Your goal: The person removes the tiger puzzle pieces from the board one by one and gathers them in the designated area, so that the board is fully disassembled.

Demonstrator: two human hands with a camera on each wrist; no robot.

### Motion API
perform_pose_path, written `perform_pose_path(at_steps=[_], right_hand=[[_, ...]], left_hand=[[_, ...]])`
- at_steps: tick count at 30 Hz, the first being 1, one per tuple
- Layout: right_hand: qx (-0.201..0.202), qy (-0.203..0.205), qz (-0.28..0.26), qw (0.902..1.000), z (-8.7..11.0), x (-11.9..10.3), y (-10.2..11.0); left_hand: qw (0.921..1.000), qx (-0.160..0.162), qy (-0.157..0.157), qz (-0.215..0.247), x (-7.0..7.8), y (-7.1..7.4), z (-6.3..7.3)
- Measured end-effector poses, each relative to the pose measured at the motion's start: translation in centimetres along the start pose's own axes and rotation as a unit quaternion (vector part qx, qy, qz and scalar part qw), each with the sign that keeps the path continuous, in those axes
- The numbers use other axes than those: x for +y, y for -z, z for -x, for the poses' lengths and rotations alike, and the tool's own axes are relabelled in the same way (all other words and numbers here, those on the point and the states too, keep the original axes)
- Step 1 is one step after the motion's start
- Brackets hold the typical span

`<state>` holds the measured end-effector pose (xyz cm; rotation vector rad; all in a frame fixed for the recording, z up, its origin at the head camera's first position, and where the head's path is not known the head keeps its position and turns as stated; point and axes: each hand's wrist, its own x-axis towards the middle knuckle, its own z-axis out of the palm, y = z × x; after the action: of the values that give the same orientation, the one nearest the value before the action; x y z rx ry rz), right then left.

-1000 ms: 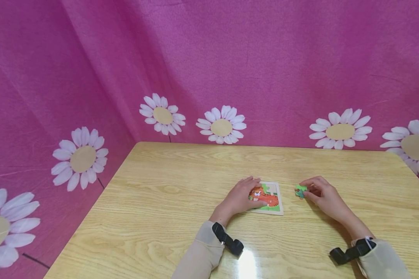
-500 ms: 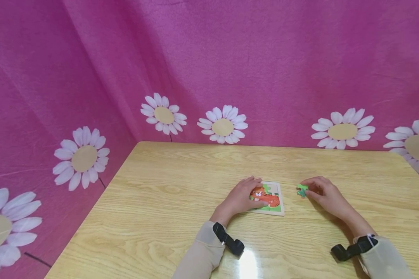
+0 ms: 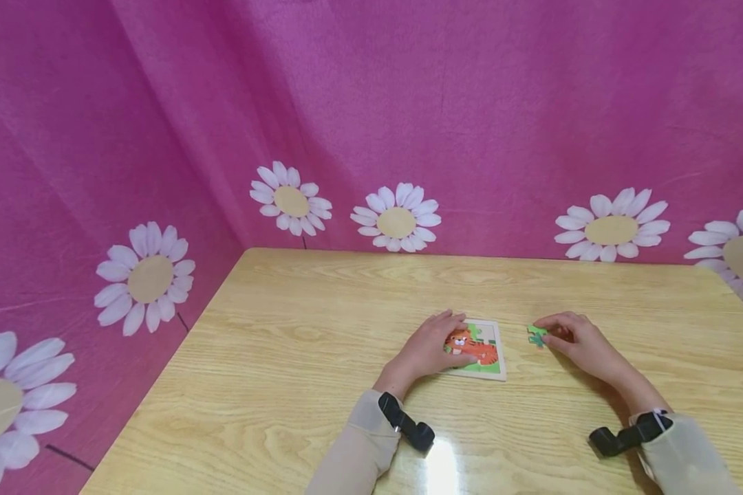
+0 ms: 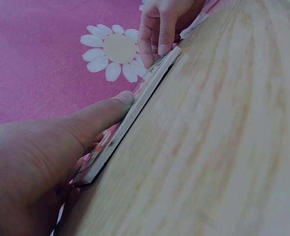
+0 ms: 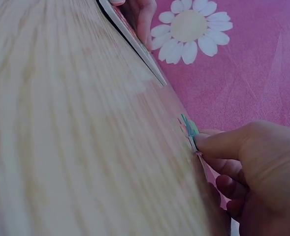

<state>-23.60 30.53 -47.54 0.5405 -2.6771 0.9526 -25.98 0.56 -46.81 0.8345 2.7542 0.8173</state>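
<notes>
On the table (image 3: 322, 309), I am gripping the tiger puzzle (image 3: 479, 354) by its left side, the left hand (image 3: 427, 349) spread wide, probably for steadying it; to the right, the right hand (image 3: 582, 345), nearly closed, is pinching a green piece (image 3: 536, 336).

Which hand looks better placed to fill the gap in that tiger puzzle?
Probably the right hand: it pinches the green puzzle piece and is on the same side as the gap. The left hand is holding the left part of the tiger puzzle.

Puzzle board (image 3: 501, 350) (left side) mostly hidden.
</notes>
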Motion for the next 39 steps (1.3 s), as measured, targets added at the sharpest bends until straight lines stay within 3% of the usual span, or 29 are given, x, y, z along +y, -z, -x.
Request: perform_pose_path(at_steps=[7,25,34,39], right_hand=[[0.005,0.015,-0.008,0.9998,-0.2,0.1,-0.1],[0.01,0.004,-0.013,0.9999,0.0,-0.2,-0.1],[-0.008,-0.019,-0.019,0.9996,-0.2,-1.5,-0.5],[-0.006,-0.002,-0.03,0.9995,-0.5,-2.1,-1.2]], left_hand=[[1.0,-0.003,0.003,-0.006,0.0,0.0,-0.1],[0.9999,0.0,-0.008,-0.013,-0.1,0.0,-0.2],[0.9999,0.0,-0.008,-0.013,-0.1,0.0,-0.1],[0.9999,0.0,-0.008,-0.014,-0.1,0.0,-0.1]])
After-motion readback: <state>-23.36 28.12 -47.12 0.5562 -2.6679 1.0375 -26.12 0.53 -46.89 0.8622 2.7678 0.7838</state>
